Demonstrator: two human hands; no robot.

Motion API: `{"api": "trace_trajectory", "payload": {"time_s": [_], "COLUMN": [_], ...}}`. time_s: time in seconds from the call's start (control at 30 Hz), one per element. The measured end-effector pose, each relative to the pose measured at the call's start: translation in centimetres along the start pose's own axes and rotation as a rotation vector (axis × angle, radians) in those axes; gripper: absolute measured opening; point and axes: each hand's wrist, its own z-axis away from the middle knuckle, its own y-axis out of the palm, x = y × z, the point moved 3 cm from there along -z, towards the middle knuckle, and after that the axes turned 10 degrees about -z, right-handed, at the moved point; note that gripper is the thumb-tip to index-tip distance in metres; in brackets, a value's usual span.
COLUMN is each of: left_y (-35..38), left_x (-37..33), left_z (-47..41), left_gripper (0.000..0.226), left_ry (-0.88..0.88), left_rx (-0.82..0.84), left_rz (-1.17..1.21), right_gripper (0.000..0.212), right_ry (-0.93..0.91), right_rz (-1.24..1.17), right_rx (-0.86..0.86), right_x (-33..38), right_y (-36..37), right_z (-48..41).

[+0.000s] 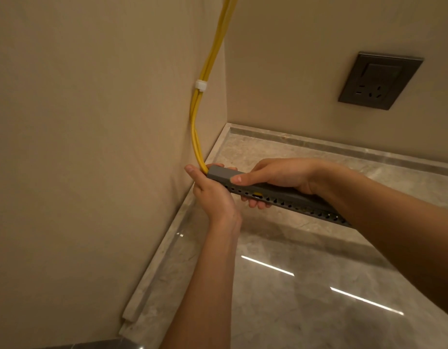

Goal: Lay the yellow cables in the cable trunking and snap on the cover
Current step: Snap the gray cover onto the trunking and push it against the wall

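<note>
Yellow cables (210, 64) run down the left wall through a white clip (201, 86) and curve into the end of a grey slotted cable trunking (288, 196). A bit of yellow shows through one slot. The grey cover (221, 173) sits on the trunking's top at the wall end. My left hand (213, 195) grips that end from below, thumb beside the cables. From above, my right hand (276, 176) wraps the trunking, thumb pressed on the cover. The trunking's far end is hidden behind my right forearm.
Two beige walls meet in a corner at the back. A dark wall socket (380, 80) sits on the right wall. Below lies a glossy grey marble surface (293, 285) with a raised stone edge (165, 255) along the walls.
</note>
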Motion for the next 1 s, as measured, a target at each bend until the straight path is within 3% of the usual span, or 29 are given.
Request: {"api": "trace_trajectory", "payload": {"time_s": [0.2,0.33,0.43,1.0], "left_y": [-0.4,-1.9,-2.7,-3.0], "left_x": [0.1,-0.1,-0.5,-1.4], "left_z": [0.1,1.1,1.7,1.7], "left_gripper": [0.062,0.044,0.028,0.022], "left_ry": [-0.129,-0.214,-0.226,-0.187], "left_rx": [0.052,0.146,0.178,0.156], "left_rz": [-0.039,-0.161,-0.250,-0.292], "right_gripper": [0.043,0.048,0.056,0.047], "right_ry": [-0.041,-0.046,-0.051,-0.184], "right_rz": [0.017,0.077,0.113,0.343], "right_rx": [-0.047,-0.097,-0.124,-0.175], "right_x": [-0.4,-1.0,-1.3,-0.9], "right_y": [-0.2,-0.3,-0.2,0.4], "right_z": [-0.6,-1.1,-1.5,-1.1]}}
